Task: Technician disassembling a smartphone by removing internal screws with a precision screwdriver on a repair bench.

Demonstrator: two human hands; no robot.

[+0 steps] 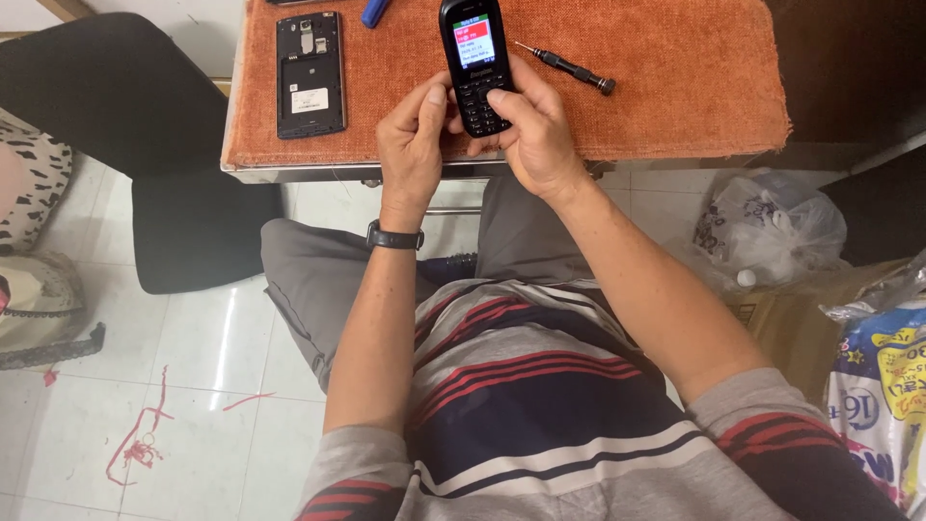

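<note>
Hands, left point(413, 145) and right point(535, 135), clasp keypad phone point(473, 63) over orange mat point(675, 68), tiled floor point(193, 367) below.

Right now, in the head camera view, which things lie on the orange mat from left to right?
Opened smartphone with its back cover off → blue object at the mat's far edge, only partly in view → black keypad phone held in both hands → small black screwdriver.
</note>
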